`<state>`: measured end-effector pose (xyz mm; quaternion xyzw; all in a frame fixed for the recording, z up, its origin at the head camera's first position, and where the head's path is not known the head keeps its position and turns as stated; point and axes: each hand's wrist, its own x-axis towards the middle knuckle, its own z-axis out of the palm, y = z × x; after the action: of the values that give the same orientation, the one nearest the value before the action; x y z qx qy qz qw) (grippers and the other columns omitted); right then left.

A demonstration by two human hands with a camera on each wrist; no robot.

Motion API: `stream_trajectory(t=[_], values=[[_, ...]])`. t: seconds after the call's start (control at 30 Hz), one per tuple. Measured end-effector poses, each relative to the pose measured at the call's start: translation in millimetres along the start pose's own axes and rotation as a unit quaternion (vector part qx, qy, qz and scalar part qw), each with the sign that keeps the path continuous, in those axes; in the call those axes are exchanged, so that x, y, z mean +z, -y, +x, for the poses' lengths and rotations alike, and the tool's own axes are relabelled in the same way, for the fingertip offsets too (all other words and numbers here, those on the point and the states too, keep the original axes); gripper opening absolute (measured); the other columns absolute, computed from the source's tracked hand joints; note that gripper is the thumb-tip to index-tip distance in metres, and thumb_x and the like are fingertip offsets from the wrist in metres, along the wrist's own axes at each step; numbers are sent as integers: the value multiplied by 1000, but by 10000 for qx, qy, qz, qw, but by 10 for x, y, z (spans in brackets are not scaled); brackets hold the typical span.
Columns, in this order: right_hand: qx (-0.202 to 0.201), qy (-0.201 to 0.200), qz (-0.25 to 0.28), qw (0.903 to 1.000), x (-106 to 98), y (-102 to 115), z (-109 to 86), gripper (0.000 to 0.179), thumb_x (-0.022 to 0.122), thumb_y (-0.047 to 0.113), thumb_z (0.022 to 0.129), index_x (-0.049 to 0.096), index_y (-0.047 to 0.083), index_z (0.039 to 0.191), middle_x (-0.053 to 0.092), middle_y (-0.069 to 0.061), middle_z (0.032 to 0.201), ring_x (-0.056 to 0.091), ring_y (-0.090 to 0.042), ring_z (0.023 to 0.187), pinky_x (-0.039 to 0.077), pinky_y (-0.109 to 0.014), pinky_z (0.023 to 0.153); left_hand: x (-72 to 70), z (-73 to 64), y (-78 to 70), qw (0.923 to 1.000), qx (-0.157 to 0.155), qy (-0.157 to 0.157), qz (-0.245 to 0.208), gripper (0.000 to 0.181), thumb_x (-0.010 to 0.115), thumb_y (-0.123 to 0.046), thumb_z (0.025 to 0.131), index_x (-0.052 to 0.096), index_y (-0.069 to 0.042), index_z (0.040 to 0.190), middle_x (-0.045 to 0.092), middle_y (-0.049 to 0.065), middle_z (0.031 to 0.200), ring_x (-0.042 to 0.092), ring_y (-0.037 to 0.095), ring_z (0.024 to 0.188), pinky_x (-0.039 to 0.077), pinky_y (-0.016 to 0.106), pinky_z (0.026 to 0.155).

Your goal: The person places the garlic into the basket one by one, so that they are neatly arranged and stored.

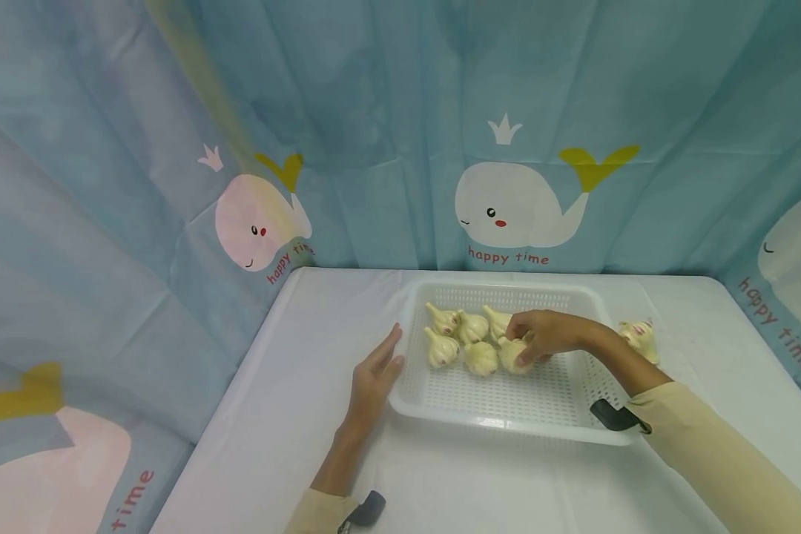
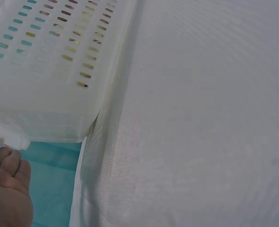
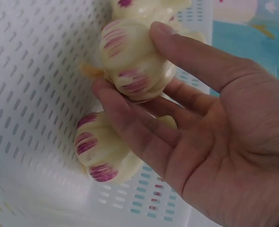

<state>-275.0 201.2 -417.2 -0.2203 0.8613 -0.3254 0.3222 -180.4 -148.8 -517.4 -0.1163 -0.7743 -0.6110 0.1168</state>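
Observation:
A white perforated plastic basket point(image 1: 507, 424) sits on the table, with several cream garlic bulbs point(image 1: 480, 359) in two rows toward its left and middle. My right hand point(image 1: 550, 331) reaches into it and grips one garlic bulb point(image 3: 137, 61) between thumb and fingers; purple streaks mark its skin. Behind those fingers, in the right wrist view, another streaked bulb point(image 3: 106, 149) lies in the basket. My left hand point(image 1: 372, 378) is at the basket's left side, fingers extended along the rim. Only part of this hand point(image 2: 11, 189) shows in the left wrist view.
One more garlic bulb point(image 1: 639, 340) lies on the white table point(image 1: 294, 386) outside the basket, to its right, partly behind my right forearm. A blue curtain point(image 1: 387, 148) with whale prints hangs around the table's back and sides.

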Motion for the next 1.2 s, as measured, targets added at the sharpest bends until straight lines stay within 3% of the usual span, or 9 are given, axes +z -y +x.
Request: stream_trajectory(t=[0.33,0.67,1.2], values=[[200,0,173,9997,42,9,2,45,86,9,87,60,3,124,57,-27,145,66,-27,109,67,-43,79,13,-4,5,10000,0,26,-75,48,59,-18,109,52,-14,156,46,-6,164,39,11,155,32,24,127],[375,-89,-121,9992,65,-7,21,40,84,6,88,63,5,121,59,-26,145,67,-22,92,67,-41,73,22,1,15,9999,51,15,-96,48,59,-16,108,52,-12,156,47,-4,164,40,12,155,32,25,127],[437,-32,74,9990,2,39,-34,45,82,6,89,66,3,132,56,-28,152,74,-27,97,69,-44,72,9,-6,4,9999,129,-25,48,49,60,-17,108,53,-10,155,48,-2,164,41,15,154,33,25,126]])
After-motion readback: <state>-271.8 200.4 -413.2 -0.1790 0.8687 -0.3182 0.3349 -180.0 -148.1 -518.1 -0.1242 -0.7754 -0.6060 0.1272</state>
